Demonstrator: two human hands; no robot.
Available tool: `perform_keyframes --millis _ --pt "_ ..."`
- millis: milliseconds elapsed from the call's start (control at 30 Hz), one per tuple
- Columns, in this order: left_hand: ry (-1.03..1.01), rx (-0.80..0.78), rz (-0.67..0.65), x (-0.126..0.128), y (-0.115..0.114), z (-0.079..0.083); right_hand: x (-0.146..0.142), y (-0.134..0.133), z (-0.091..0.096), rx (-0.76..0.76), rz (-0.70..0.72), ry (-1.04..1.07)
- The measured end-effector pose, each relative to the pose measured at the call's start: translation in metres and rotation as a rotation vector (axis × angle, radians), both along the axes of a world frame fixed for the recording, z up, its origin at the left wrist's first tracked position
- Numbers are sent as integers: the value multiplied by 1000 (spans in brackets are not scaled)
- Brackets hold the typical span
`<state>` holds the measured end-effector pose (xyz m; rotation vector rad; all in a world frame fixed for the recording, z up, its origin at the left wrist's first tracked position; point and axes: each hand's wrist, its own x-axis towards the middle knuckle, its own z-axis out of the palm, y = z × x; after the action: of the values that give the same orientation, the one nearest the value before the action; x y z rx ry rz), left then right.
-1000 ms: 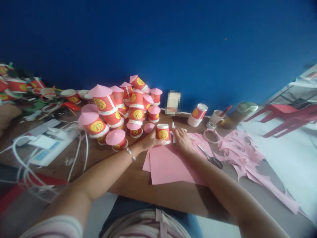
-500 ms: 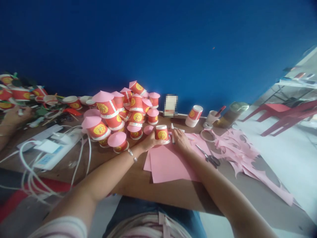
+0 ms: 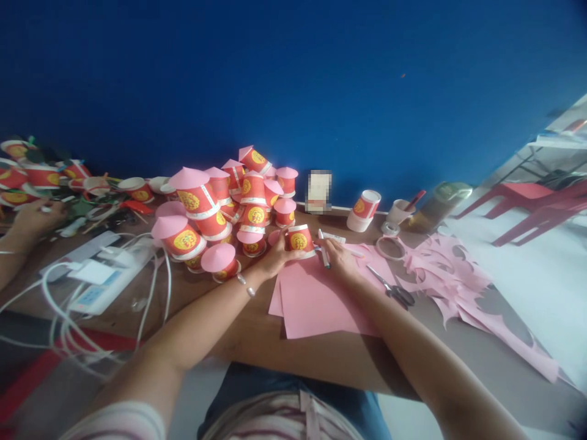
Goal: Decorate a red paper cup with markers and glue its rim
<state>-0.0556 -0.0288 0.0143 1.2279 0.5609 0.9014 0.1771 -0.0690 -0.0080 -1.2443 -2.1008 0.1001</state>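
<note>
My left hand is closed around the side of an upside-down red paper cup with a yellow emblem and white bands. The cup leans slightly to the left at the far edge of the pink paper sheets. In my right hand is a slim white marker with a greenish lower end, held close to the right side of the cup. Whether the two touch I cannot tell. A small pink paper cone lies partly hidden behind my left fingers.
Several cups with pink cone tops are piled on the left. Scissors, a tape roll and pink scraps lie right. A white power strip with cables sits left, near another person's hand.
The cup has tipped a little to the left in my left hand. The marker's greenish lower end now shows beside my right fingers. The view has shifted slightly.
</note>
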Motion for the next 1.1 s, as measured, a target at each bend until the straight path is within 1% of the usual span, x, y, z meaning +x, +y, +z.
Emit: perform_keyframes --millis 100,167,367,467,567,700,800,867,1033,1100 --pt "-21 -33 20 1 0 3 -2 -4 2 -7 0 38" --pt "-9 -22 -10 1 0 5 -4 -7 5 1 -11 67" --pt "155 51 -42 0 -7 11 -14 -14 12 27 -53 120" --pt "191 53 -58 1 -9 12 -16 -15 12 32 -79 122" --pt "199 43 -27 1 -8 10 -15 -13 9 21 -102 131" --pt "122 13 -22 1 -6 9 -11 -9 5 6 -112 131" --pt "17 -54 -66 1 -4 11 -8 -8 6 -12 -98 146" --pt "-19 -99 -93 -1 -2 11 -8 -10 8 -20 -94 166" --pt "-87 -171 -89 -4 1 10 -11 -16 11 2 -18 167" --pt "-122 -182 -97 -5 1 9 -12 -16 11 34 0 169"
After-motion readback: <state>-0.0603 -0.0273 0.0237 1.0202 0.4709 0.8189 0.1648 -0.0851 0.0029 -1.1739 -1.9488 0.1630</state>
